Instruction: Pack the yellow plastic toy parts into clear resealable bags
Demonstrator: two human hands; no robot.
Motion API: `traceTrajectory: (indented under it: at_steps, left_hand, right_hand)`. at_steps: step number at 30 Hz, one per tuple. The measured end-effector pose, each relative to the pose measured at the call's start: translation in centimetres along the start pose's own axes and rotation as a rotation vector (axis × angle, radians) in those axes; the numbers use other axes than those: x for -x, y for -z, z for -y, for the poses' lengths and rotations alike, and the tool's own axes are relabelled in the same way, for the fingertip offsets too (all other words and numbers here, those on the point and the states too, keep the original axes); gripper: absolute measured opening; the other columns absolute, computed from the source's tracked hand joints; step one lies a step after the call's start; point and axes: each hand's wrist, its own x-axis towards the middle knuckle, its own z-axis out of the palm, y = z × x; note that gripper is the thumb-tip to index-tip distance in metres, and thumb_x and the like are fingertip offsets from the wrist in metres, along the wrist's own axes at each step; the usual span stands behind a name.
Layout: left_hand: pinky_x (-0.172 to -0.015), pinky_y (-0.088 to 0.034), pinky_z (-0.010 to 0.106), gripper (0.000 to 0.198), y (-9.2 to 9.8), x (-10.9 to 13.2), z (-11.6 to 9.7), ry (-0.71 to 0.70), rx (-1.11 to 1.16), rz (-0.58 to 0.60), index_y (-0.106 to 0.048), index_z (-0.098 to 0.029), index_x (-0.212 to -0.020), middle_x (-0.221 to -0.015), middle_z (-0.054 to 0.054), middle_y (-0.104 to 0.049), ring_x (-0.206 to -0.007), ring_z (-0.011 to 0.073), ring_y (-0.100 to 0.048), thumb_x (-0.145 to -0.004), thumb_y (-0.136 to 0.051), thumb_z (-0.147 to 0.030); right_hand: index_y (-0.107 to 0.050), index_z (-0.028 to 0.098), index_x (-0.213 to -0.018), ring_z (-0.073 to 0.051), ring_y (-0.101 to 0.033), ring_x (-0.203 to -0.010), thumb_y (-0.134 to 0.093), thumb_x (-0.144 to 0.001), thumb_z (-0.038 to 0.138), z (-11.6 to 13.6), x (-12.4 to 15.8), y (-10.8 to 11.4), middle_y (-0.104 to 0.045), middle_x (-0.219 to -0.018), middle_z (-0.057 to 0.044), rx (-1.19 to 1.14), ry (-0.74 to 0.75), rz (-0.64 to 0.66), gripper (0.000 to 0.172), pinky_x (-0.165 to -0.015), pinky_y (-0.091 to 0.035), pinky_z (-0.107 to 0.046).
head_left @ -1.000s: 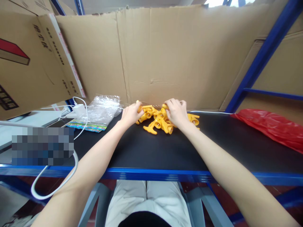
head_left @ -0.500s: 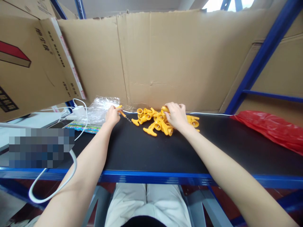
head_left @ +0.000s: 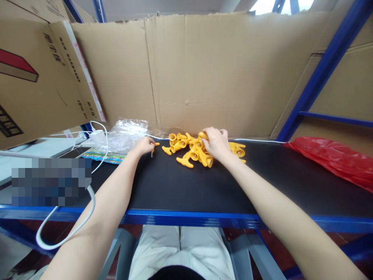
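My left hand (head_left: 145, 145) is closed on a yellow corkscrew (head_left: 157, 144), pinching its T-shaped handle. The metal spiral points down at the black tabletop. To its right lies a heap of yellow corkscrew parts (head_left: 196, 149), both T-handles and hollow, cup-ended sleeves. At the heap's back right, my right hand (head_left: 217, 142) is curled round a yellow corkscrew part (head_left: 203, 135); most of that piece is hidden by the fingers. A loose yellow handle (head_left: 166, 150) lies between the left hand and the heap.
Clear plastic bags (head_left: 125, 134) lie behind my left hand, beside a white charger with cables (head_left: 97, 137). A red plastic bag (head_left: 332, 157) lies at the right. Cardboard (head_left: 227, 77) walls the back. A blue metal edge (head_left: 192, 218) runs along the front of the black tabletop (head_left: 186, 190).
My left hand has moved slightly right and down and turned the corkscrew, so its spiral now points down instead of towards the heap. My right hand has stayed in place.
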Motion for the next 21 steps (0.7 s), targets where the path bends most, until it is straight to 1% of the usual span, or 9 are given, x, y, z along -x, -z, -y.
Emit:
traceTrajectory:
  at_steps: [1,2,4,7,9,11,15,18,21]
  left_hand:
    - [-0.080,-0.049,0.029,0.032,-0.1,0.0,-0.2,-0.025,-0.009,0.065,-0.070,-0.020,-0.094,-0.093,0.006,-0.070,-0.087,0.0208,-0.062,-0.072,-0.047,-0.022]
    - [-0.082,-0.048,0.030,0.032,-0.3,-0.1,-0.4,-0.045,-0.037,0.101,-0.070,-0.021,-0.094,-0.096,0.006,-0.069,-0.090,0.0214,-0.062,-0.071,-0.048,-0.024]
    - [-0.089,-0.045,0.033,0.037,-1.1,-0.2,-0.4,-0.053,-0.127,0.105,-0.068,-0.023,-0.103,-0.109,0.007,-0.065,-0.100,0.0241,-0.059,-0.072,-0.048,-0.028]
    - [-0.094,-0.041,0.040,0.046,-2.3,-0.4,0.3,-0.012,-0.220,0.113,-0.058,-0.020,-0.121,-0.129,0.013,-0.052,-0.114,0.0285,-0.051,-0.080,-0.041,-0.033]
    - [-0.097,-0.038,0.039,0.049,-3.0,-0.6,1.0,-0.003,-0.210,0.136,-0.052,-0.016,-0.126,-0.135,0.015,-0.045,-0.120,0.0277,-0.047,-0.086,-0.032,-0.035]
    - [-0.100,-0.035,0.038,0.050,-3.5,-0.8,1.7,0.015,-0.191,0.130,-0.050,-0.015,-0.127,-0.139,0.015,-0.040,-0.125,0.0265,-0.042,-0.088,-0.028,-0.037]
    - [-0.105,-0.030,0.038,0.054,-4.0,-1.3,2.8,0.077,-0.183,0.101,-0.045,-0.013,-0.131,-0.145,0.014,-0.032,-0.131,0.0262,-0.033,-0.089,-0.026,-0.039]
    - [-0.106,-0.028,0.037,0.054,-4.0,-1.5,3.2,0.086,-0.177,0.084,-0.045,-0.011,-0.131,-0.144,0.015,-0.033,-0.133,0.0256,-0.031,-0.089,-0.027,-0.039]
    - [-0.105,-0.029,0.034,0.052,-4.0,-1.5,3.3,0.077,-0.178,0.072,-0.048,-0.012,-0.128,-0.141,0.014,-0.038,-0.131,0.0237,-0.033,-0.089,-0.026,-0.038]
  right_hand:
    - [-0.053,0.016,-0.102,-0.026,-0.052,-0.094,-0.043,-0.084,0.021,0.0,0.0,0.0,-0.062,-0.099,-0.012,-0.002,-0.001,0.001,0.022,-0.086,-0.026,-0.041]
    - [-0.053,0.016,-0.102,-0.026,-0.053,-0.094,-0.043,-0.084,0.021,0.0,0.0,-0.1,-0.062,-0.099,-0.012,-0.003,-0.001,0.004,0.022,-0.087,-0.026,-0.041]
    - [-0.053,0.016,-0.102,-0.026,-0.053,-0.094,-0.044,-0.083,0.021,0.0,0.0,-0.1,-0.062,-0.100,-0.012,-0.007,-0.001,0.009,0.022,-0.087,-0.026,-0.042]
    - [-0.054,0.016,-0.102,-0.026,-0.054,-0.094,-0.044,-0.084,0.021,0.0,0.0,-0.2,-0.063,-0.100,-0.013,-0.016,-0.001,0.007,0.022,-0.087,-0.027,-0.042]
    - [-0.054,0.016,-0.102,-0.027,-0.054,-0.094,-0.043,-0.084,0.022,0.0,0.1,-0.3,-0.063,-0.100,-0.014,-0.021,0.000,0.003,0.022,-0.086,-0.027,-0.043]
    - [-0.054,0.016,-0.102,-0.027,-0.054,-0.094,-0.043,-0.084,0.023,0.0,0.1,-0.3,-0.063,-0.101,-0.014,-0.026,0.001,0.002,0.022,-0.086,-0.027,-0.042]
    - [-0.054,0.016,-0.102,-0.026,-0.054,-0.094,-0.044,-0.084,0.023,-0.1,0.1,-0.4,-0.063,-0.101,-0.012,-0.031,-0.003,0.004,0.021,-0.087,-0.027,-0.042]
    - [-0.053,0.016,-0.102,-0.026,-0.055,-0.095,-0.045,-0.084,0.023,-0.1,0.1,-0.4,-0.063,-0.101,-0.012,-0.028,-0.004,0.012,0.021,-0.087,-0.027,-0.041]
    - [-0.053,0.016,-0.102,-0.025,-0.055,-0.095,-0.045,-0.085,0.024,-0.1,0.1,-0.4,-0.063,-0.102,-0.012,-0.025,-0.005,0.017,0.021,-0.087,-0.027,-0.041]
